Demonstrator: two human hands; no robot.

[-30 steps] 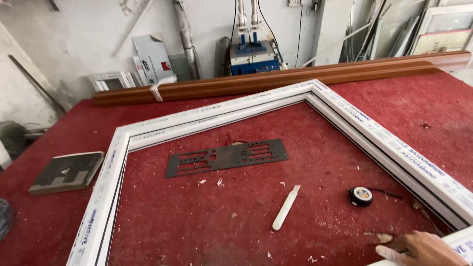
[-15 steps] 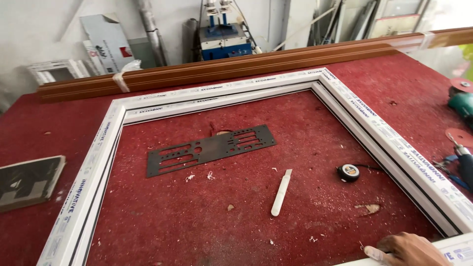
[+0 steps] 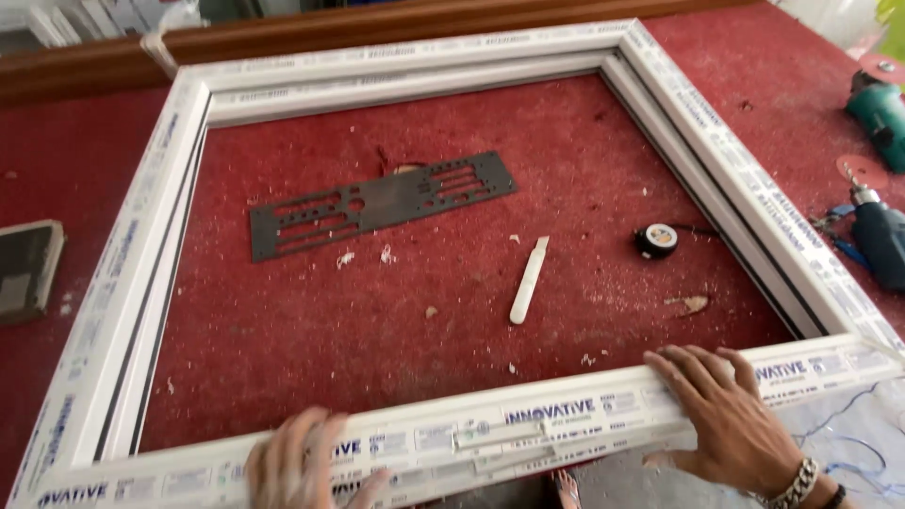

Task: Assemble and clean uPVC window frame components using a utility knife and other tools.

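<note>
A white plastic window frame lies flat on a red felt-covered table. My left hand rests palm down on the frame's near bar, left of the middle. On the same bar, near its right corner, my right hand lies flat with fingers spread; a metal bracelet is on its wrist. Neither hand holds anything. Inside the frame lie a dark slotted metal plate, a small white plastic strip and a round black tape measure.
Two dark teal power tools lie right of the frame. A long brown wooden profile runs along the far edge. A grey block sits at the left. White shavings dot the felt.
The view has tilted down and come closer. The frame's near bar is now in view, and my left hand has appeared on it. My right hand has spread flat on the bar.
</note>
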